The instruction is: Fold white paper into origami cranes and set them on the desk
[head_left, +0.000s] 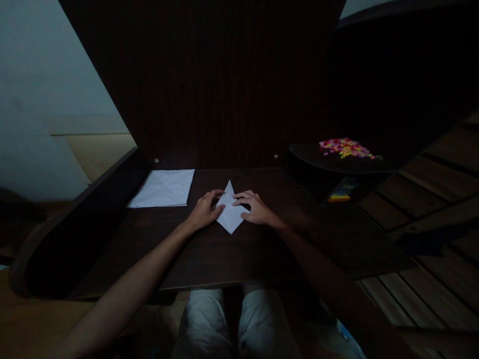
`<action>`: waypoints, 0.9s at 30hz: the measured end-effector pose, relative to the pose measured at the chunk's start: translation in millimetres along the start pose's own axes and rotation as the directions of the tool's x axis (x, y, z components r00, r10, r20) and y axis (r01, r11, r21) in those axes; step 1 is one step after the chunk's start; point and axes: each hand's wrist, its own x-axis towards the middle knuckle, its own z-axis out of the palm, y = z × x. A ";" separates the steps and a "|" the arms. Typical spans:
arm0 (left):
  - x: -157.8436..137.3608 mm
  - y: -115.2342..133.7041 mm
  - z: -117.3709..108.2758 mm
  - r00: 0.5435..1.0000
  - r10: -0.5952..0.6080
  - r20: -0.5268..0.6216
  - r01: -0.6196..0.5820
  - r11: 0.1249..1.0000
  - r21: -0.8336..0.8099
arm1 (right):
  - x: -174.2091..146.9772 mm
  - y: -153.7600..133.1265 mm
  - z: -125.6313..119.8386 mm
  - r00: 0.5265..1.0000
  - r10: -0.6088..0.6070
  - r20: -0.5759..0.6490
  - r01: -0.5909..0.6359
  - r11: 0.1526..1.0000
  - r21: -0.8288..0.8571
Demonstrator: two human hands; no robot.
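Note:
A white sheet of folded paper (231, 218) lies on the dark wooden desk in front of me. Its outline is a kite shape, with a narrow point at the far end and a blunter one facing me. On its left side rests my left hand (206, 209), the thumb on the paper and the fingers bent near the upper edge. From the right, my right hand (256, 207) reaches over the paper with fingers spread and thumb apart, the tips touching it. Both hands are open, resting on the paper rather than wrapped round it. The hands hide its side corners.
A stack of creased white paper (164, 188) lies at the desk's back left, beside the raised side panel (86, 224). Small colourful pieces (348, 148) are heaped on a curved shelf (310, 153) at right. A dark back panel (220, 85) rises behind the desk (224, 259).

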 end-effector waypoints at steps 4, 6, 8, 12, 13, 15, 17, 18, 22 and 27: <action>0.0 -2.9 -1.3 0.991 0.132 0.022 -0.134 0.971 0.197 | -1.5 0.3 1.7 1.000 -0.013 0.015 0.014 0.995 -0.096; 0.1 -3.6 -5.3 0.986 0.158 0.058 -0.168 0.957 0.238 | -1.9 0.5 0.8 0.999 -0.027 0.023 0.029 0.993 -0.113; 0.2 -2.8 -12.1 0.971 0.181 0.154 -0.214 0.947 0.239 | -2.3 0.1 -0.7 0.997 -0.041 0.059 0.047 0.993 -0.113; 0.0 0.1 -27.4 0.905 0.245 0.348 -0.315 0.936 0.159 | -3.0 -0.4 -3.2 0.992 -0.066 0.108 0.077 0.992 -0.098; -0.1 0.6 -29.9 0.899 0.250 0.359 -0.319 0.936 0.147 | -3.2 -0.2 -3.5 0.991 -0.073 0.112 0.084 0.992 -0.094; -0.6 1.4 -32.2 0.903 0.236 0.358 -0.303 0.942 0.144 | -3.4 0.5 -3.8 0.990 -0.084 0.114 0.094 0.992 -0.087; -1.3 1.9 -31.6 0.922 0.182 0.343 -0.252 0.953 0.170 | -3.5 1.2 -3.8 0.988 -0.094 0.122 0.105 0.991 -0.087; -1.6 2.2 -30.7 0.931 0.151 0.331 -0.222 0.957 0.187 | -3.4 1.4 -3.8 0.987 -0.096 0.127 0.107 0.990 -0.090; -2.6 2.5 -28.2 0.946 0.106 0.307 -0.175 0.963 0.207 | -3.0 1.2 -4.4 0.984 -0.090 0.151 0.106 0.989 -0.104; -2.3 -0.2 -29.8 0.936 0.139 0.323 -0.205 0.962 0.182 | -3.0 -0.8 -5.7 0.984 -0.057 0.171 0.077 0.991 -0.110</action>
